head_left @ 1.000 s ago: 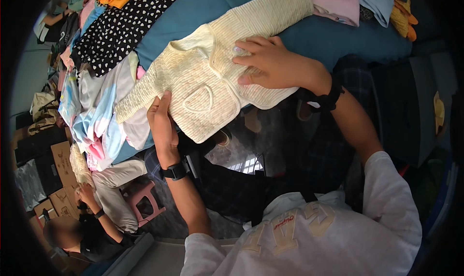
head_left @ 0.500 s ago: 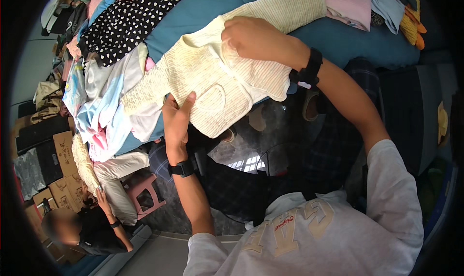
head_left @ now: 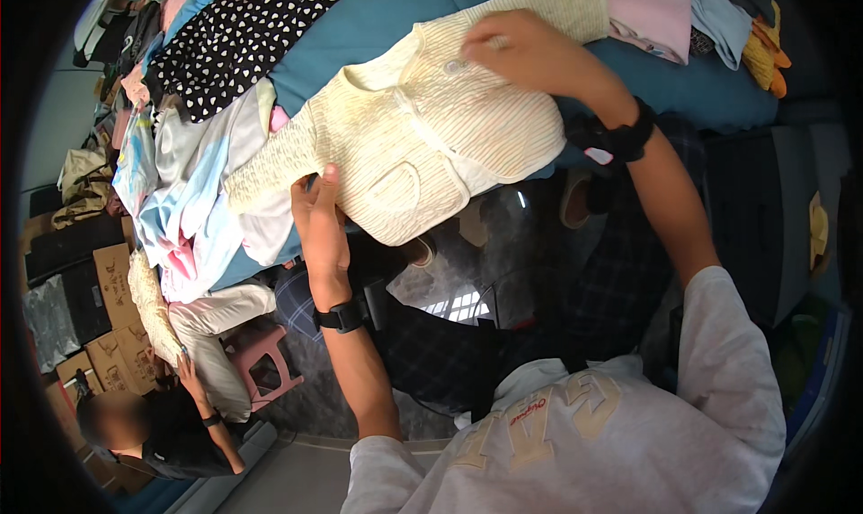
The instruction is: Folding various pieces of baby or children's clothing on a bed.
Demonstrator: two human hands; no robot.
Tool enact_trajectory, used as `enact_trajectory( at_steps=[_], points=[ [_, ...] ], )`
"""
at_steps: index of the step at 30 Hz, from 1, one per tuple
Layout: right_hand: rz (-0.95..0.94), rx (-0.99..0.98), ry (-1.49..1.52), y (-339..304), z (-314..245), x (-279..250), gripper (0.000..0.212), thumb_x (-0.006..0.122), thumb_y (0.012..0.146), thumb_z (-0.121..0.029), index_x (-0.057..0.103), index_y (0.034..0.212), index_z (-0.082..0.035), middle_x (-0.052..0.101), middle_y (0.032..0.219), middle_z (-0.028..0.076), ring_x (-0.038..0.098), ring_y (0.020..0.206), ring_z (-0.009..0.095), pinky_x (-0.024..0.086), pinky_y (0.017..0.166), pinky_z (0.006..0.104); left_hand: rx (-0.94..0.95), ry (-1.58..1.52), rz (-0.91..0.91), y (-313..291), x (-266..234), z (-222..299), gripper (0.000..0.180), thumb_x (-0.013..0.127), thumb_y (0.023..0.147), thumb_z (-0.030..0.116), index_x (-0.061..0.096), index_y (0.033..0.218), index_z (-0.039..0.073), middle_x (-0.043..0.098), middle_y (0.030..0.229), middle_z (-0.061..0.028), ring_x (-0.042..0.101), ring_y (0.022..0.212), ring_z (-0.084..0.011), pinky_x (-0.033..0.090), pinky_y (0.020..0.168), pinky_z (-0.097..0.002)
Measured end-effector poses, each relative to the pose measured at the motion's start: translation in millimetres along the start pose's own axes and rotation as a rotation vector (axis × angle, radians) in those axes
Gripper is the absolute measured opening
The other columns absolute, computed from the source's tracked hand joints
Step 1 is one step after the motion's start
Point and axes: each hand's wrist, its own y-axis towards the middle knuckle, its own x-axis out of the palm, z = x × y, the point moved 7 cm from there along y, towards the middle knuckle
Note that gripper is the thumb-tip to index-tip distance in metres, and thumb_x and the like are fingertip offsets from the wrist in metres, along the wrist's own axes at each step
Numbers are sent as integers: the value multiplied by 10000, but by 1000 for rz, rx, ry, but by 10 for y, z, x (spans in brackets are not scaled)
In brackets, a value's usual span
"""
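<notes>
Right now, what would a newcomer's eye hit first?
The cream ribbed child's jacket, upper middle, with the left hand at its edge and the blurred right hand by one sleeve. Then the black cloth with white hearts, upper left, and the pink stool, lower left.

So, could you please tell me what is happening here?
A person is handling a small cream jacket, which lies spread front-up on a blue surface, its hem past the near edge. The left hand is at one side, below the sleeve, its thumb against the edge. The right hand, blurred, is over the other side; I cannot tell if it touches. Other clothes lie around; at the left another person has a hand at a pale garment.
</notes>
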Motion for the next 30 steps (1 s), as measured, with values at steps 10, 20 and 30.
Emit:
enact_trajectory(
  at_steps=[10, 20, 30],
  points=[
    [26, 611, 1132, -672, 848, 249, 582, 590, 966, -482, 591, 1185, 57, 708, 1069, 132, 666, 807, 154, 539, 723, 270, 177, -232, 201, 202, -125, 114, 245, 628, 972, 130, 496, 1129, -5, 645, 1036, -93, 652, 920, -169, 531, 798, -286],
    [116, 546, 1577, -436, 720, 605, 371, 657, 947, -355, 618, 1083, -12, 662, 970, 63, 633, 810, 151, 531, 732, 290, 188, -396, 242, 324, -213, 35, 96, 590, 960, 88, 533, 995, 19, 641, 987, -69, 618, 851, -137, 512, 761, -259],
    [550, -296, 209, -198, -325, 124, 330, 665, 910, -246, 595, 1158, -40, 650, 1108, 174, 637, 1025, 314, 466, 841, 401, 271, -440, 191, 194, -139, 165, 100, 568, 980, 113, 478, 1016, 85, 609, 1034, -45, 593, 939, -144, 479, 840, -303]
  ],
)
